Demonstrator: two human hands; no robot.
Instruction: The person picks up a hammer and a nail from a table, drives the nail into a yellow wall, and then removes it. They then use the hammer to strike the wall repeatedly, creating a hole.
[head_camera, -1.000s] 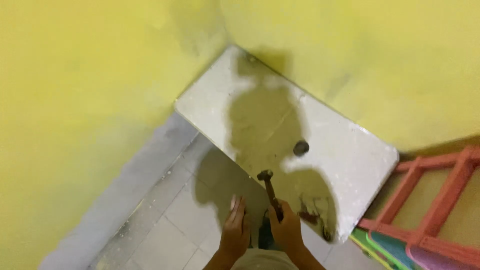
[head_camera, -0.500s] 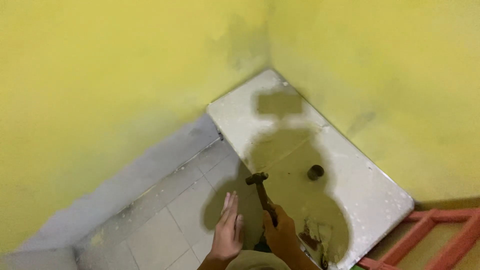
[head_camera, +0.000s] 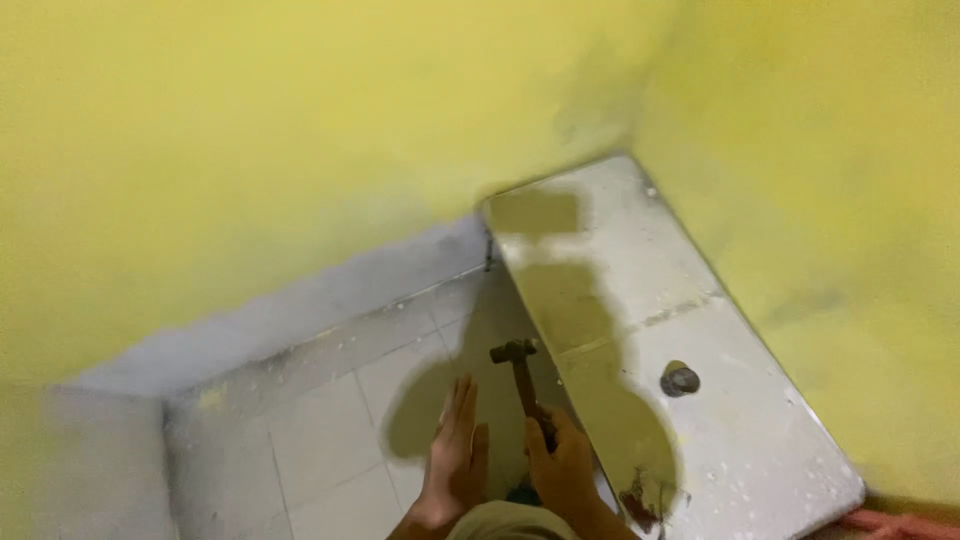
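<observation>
Gripping a hammer (head_camera: 521, 375) by its wooden handle, the right hand (head_camera: 562, 468) has its fingers wrapped tight round the lower end, so the dark, rusty-looking metal head sticks up just above the near edge of a slab. The left hand (head_camera: 455, 455) is right beside it, fingers out straight and pressed together, palm turned toward the handle, holding nothing. That slab (head_camera: 690, 300) is a long pale grey rectangle, concrete or stone by the look, rough and speckled with bits of debris, tucked into the corner where two yellow walls (head_camera: 250, 150) meet. A small round dark metal fitting (head_camera: 679, 378) sits on top of it. Lower down there's a grey tiled floor (head_camera: 320, 430), dusty, with a plain grey band along the wall's base.
</observation>
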